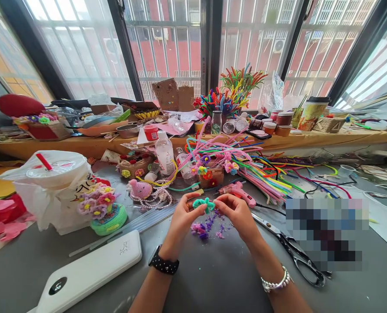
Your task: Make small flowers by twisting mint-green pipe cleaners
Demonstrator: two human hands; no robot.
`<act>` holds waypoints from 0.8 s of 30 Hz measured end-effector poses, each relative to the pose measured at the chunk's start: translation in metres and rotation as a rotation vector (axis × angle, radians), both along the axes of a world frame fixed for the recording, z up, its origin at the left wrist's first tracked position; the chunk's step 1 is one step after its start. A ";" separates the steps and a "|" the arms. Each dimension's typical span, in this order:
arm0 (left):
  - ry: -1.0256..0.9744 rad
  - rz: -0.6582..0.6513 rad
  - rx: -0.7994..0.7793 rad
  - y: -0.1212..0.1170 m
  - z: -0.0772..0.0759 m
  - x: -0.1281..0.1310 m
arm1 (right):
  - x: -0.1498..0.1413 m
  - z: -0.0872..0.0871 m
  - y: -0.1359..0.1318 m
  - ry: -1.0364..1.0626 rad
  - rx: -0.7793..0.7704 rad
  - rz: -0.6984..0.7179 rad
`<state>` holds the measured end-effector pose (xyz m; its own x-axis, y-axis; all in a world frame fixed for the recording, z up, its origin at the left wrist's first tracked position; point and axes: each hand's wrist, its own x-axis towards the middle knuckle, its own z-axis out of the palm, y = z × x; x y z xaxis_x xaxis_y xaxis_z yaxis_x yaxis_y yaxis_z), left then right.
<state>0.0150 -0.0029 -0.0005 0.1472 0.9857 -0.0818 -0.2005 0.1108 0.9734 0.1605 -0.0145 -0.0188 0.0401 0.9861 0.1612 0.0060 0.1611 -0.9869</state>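
Between my two hands is a small turquoise-green fuzzy piece (208, 204), looped like a flower of bent pipe cleaner. My left hand (184, 216) pinches its left side between thumb and fingers. The fingertips of my right hand (235, 213) are pressed together at its right edge. Below them on the grey table lie purple and pink fuzzy clippings (201, 229). A pink hot glue gun (237, 192) rests just behind my right hand. To the right of that hand lie large black-handled scissors (294, 250).
A white power bank (92, 271) lies front left. Behind it stand a green pot of crocheted-looking flowers (108, 219) and a bagged drink cup (56, 171). Many pipe cleaners (261, 178) spread across the back. A crowded ledge (115, 145) runs below the windows.
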 end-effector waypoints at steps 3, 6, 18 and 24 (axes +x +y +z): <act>-0.021 0.027 0.019 0.001 -0.003 0.000 | -0.001 0.000 -0.001 0.010 -0.008 0.020; -0.084 0.038 0.044 0.001 -0.005 0.000 | -0.002 0.001 -0.002 -0.004 -0.012 0.087; -0.134 0.170 0.131 0.000 -0.005 0.003 | -0.006 0.002 -0.006 -0.044 -0.094 0.250; -0.085 0.043 0.105 0.000 -0.004 0.000 | 0.007 0.005 -0.001 -0.036 -0.041 0.185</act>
